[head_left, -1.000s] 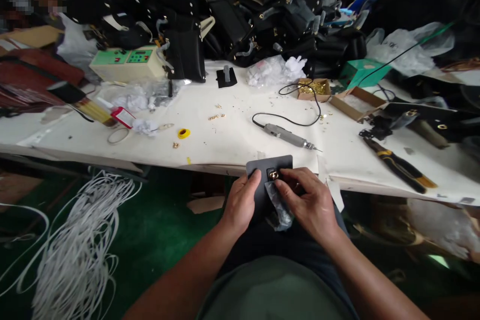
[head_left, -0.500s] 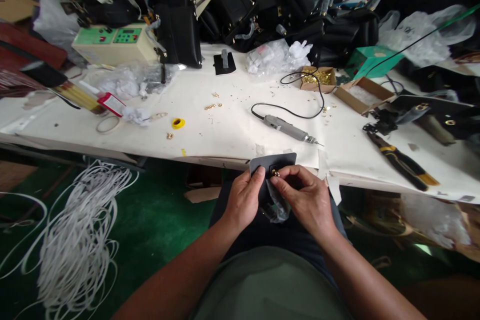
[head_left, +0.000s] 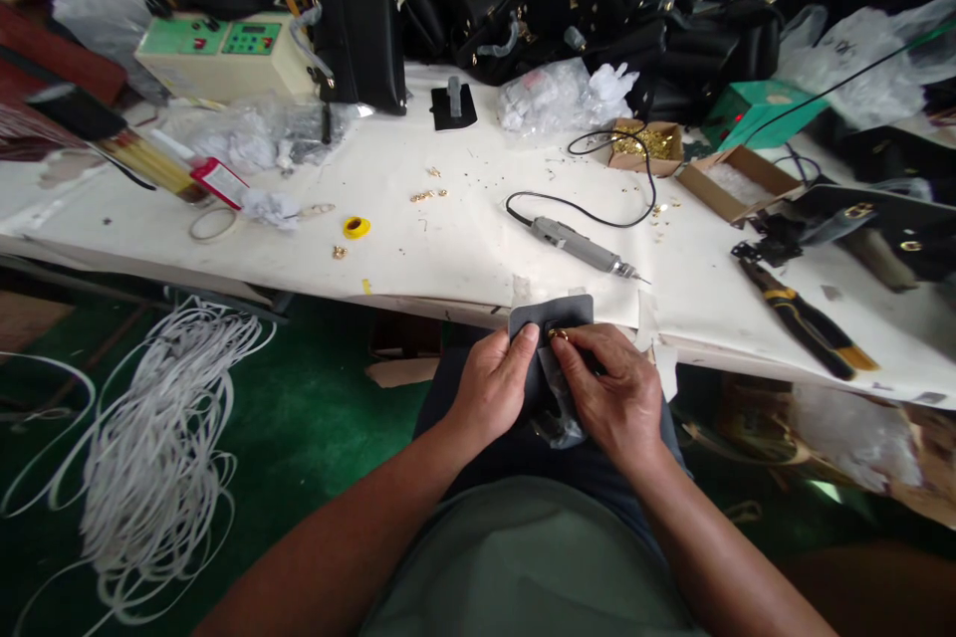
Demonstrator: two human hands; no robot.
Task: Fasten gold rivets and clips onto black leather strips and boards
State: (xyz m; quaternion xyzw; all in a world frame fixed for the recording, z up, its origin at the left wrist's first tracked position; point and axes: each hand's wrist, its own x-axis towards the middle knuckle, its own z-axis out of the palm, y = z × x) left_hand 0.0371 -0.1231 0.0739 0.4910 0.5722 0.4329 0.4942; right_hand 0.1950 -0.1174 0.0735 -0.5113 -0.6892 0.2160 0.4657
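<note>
Both hands on dark leather piece at table edge.
Left hand and right hand pinch the leather piece; gold fitting at fingertips.

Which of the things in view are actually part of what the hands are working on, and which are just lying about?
In hand:
left hand and right hand gripping the grey flap
gold fitting on the flap
clear wrap beneath the fitting

Lying about:
electric screwdriver
pliers
box of gold parts
yellow tape roll
white cord
control box
</note>
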